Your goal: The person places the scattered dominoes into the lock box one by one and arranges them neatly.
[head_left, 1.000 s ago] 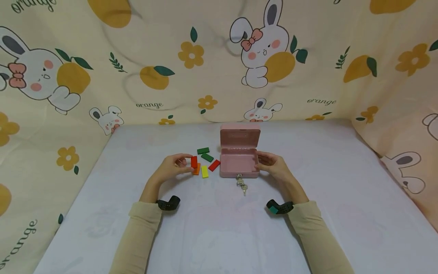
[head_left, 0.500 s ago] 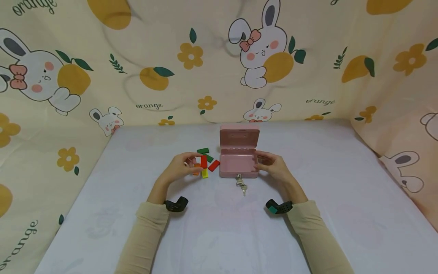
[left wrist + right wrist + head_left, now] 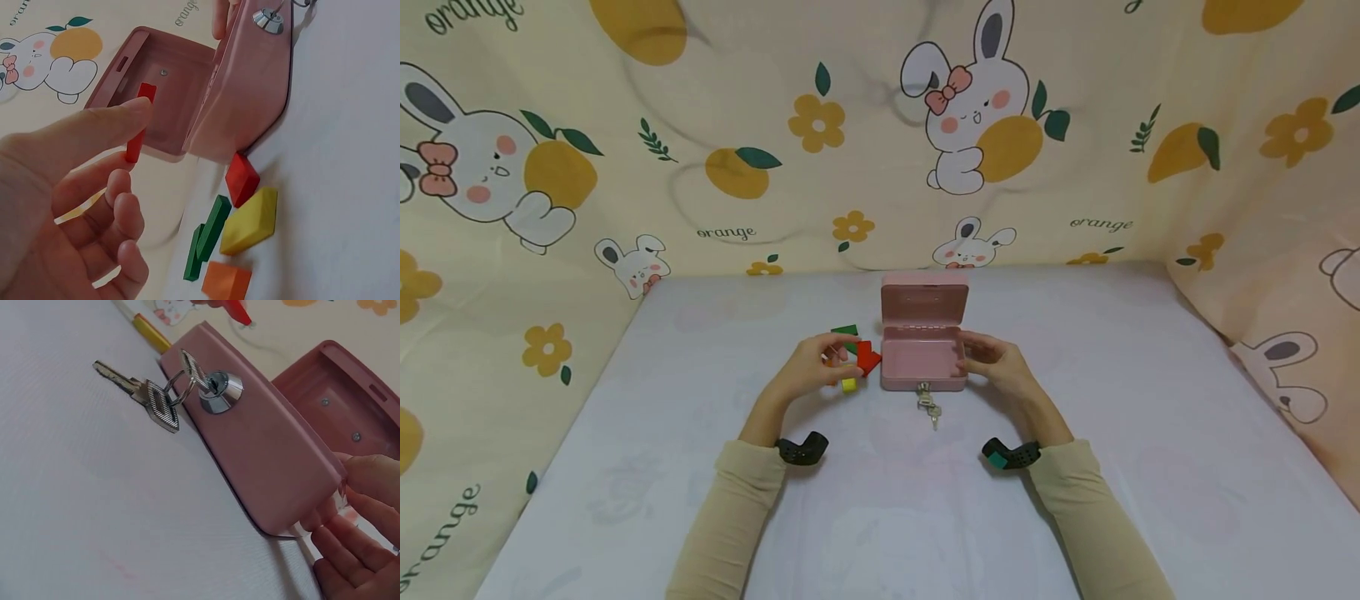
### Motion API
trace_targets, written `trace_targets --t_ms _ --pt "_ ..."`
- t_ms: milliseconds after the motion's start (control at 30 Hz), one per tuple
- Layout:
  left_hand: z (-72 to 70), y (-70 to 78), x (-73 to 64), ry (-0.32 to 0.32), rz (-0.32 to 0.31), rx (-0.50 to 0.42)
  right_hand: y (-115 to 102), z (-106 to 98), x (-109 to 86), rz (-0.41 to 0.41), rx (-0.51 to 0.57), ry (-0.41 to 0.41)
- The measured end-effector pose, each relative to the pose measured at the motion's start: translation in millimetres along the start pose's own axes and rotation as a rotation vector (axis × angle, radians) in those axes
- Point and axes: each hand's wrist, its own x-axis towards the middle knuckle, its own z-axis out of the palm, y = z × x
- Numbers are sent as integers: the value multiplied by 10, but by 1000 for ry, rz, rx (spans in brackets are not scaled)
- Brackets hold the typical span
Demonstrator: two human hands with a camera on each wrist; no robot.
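Note:
Between thumb and index finger my left hand [image 3: 808, 368] pinches a red wooden block [image 3: 148, 92], held raised just left of the pink cash box [image 3: 898, 382]. The box's lid [image 3: 924, 305] stands open, and its inside shows bare in the head view. My right hand [image 3: 1000, 365] holds the box's right side, thumb at the rim and fingers along the outer wall. Under and beside the left hand lie a second red block [image 3: 242, 180], a yellow block [image 3: 253, 224], an orange block [image 3: 226, 281] and two green blocks [image 3: 214, 226], partly hidden in the head view.
A key sits in the box's front lock [image 3: 222, 394], with a second key [image 3: 161, 407] hanging from its ring onto the white tabletop [image 3: 880, 517]. Behind the table hangs a rabbit-and-orange printed cloth [image 3: 865, 142]. Each wrist wears a black camera band [image 3: 803, 448].
My left hand has carried the red block rightward, over the other blocks toward the box's left side. The right hand and the box have stayed in place.

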Motion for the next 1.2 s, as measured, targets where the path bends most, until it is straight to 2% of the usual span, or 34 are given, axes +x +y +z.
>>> trace_targets --t_ms 467,900,1200 --pt "137 85 112 7 96 5 76 -3 -8 22 54 -29" --pt "284 180 199 -18 108 -54 76 -8 -6 9 56 -34" --pt "382 195 264 -25 98 -23 77 4 -19 16 84 -30"
